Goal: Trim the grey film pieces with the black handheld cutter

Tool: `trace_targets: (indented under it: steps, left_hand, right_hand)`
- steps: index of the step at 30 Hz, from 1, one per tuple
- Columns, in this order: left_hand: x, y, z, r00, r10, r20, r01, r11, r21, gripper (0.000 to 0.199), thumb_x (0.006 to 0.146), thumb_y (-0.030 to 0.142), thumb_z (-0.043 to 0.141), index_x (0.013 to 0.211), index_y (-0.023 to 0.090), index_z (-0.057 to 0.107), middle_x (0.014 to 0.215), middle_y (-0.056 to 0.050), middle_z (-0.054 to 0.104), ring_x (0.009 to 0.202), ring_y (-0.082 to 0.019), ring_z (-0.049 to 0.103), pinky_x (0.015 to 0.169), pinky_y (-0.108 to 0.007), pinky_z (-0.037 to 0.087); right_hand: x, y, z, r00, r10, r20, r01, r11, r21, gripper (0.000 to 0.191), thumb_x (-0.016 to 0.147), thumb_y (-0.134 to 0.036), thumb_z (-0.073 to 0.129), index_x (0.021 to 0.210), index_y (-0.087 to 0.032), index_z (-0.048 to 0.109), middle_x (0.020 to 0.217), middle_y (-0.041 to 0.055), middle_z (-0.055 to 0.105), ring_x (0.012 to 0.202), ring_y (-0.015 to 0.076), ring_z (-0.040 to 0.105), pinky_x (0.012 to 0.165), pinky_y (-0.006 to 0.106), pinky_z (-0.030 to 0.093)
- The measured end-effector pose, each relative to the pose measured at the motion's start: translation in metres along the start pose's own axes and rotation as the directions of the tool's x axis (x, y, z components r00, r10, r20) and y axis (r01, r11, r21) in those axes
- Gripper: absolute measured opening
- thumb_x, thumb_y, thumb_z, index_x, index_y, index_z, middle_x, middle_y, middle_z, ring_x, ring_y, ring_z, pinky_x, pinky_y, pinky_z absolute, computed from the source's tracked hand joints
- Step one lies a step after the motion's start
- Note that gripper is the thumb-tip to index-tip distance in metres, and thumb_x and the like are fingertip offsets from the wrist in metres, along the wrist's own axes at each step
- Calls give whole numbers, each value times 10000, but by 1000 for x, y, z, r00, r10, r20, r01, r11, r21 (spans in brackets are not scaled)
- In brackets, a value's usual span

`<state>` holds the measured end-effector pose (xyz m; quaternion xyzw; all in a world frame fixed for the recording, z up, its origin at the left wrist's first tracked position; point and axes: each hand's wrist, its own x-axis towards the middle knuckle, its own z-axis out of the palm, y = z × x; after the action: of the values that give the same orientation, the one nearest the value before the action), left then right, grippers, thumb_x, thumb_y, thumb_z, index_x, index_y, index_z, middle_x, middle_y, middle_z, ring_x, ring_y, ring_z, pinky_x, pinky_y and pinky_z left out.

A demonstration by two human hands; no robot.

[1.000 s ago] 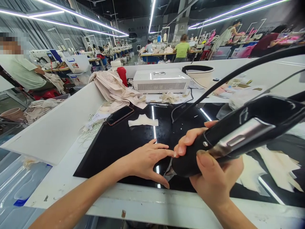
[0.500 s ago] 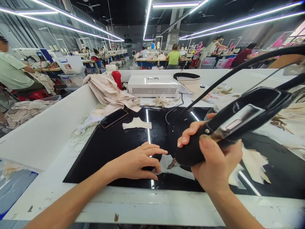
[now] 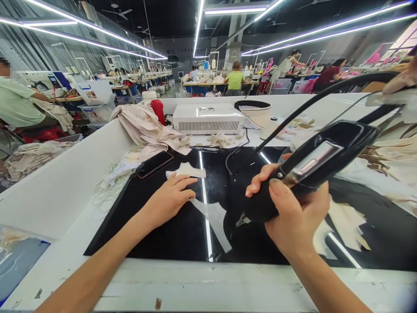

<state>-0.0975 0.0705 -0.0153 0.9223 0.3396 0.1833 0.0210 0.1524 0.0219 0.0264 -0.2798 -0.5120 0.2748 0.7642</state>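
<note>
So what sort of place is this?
Probably a sewing workshop, likely for clothes: there's a sewing machine at the far left, a heap of pale cloth beyond the phone, and a flat, shaped piece by the left hand.

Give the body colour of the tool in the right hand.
The tool is black, with a silver strip; head view shows it best.

Mirror-gloss black board [image 3: 156,245] under matt, cloth-like pale piece [image 3: 215,217].
Handheld tool [image 3: 355,134]: black, plastic-looking, glossy at rear, matt at nose, with a shiny metal plate [image 3: 324,153]. Heaped fabric [image 3: 140,126]: matt, creased. Vented box [image 3: 208,116]: smooth, painted-metal look. Phone [image 3: 154,164]: glossy, glass-like screen.
</note>
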Motion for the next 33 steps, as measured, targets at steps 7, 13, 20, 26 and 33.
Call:
trace_targets:
  steps: [7,13,20,26,33]
  left_hand:
    - [7,53,19,991,-132,-5,126,954,-271,372,957,291,718,1311,202,643,1300,-93,661,1211,-254,604,1082,-436,523]
    - [10,80,29,982,-152,111,177,947,-269,667,812,516,842,1340,169,627,1351,-116,608,1221,-310,568,1171,-535,433]
    - [7,80,30,973,-172,152,207,942,-264,708,798,524,837,1375,184,609,1389,-107,589,1249,-315,548,1182,-525,416]
    - [7,79,29,969,-178,171,220,937,-271,762,781,569,840,1399,198,594,1413,-108,582,1278,-326,537,1203,-541,384]
    - [6,79,28,971,-169,170,211,941,-266,735,784,563,841,1380,212,593,1421,-103,576,1284,-328,535,1197,-537,391]
  right_hand:
    - [-2,10,11,1000,2,-10,-1,999,41,338,882,-249,783,1144,-291,573,896,-44,680,620,141,651,555,314,557]
    - [-1,21,14,999,25,-29,-25,999,29,336,871,-259,784,1115,-287,555,877,-54,683,609,140,650,575,318,563]
    - [-4,22,15,1000,28,-13,-28,999,45,420,860,-250,783,1198,-286,536,879,-53,688,607,141,648,574,323,556]
    - [-5,21,16,1000,15,-1,-15,999,35,376,890,-202,741,1190,-291,532,881,-55,683,612,137,644,579,317,553]
    - [-11,15,14,999,32,-9,-31,998,50,376,882,-236,761,1183,-286,541,880,-43,666,633,151,649,567,327,551]
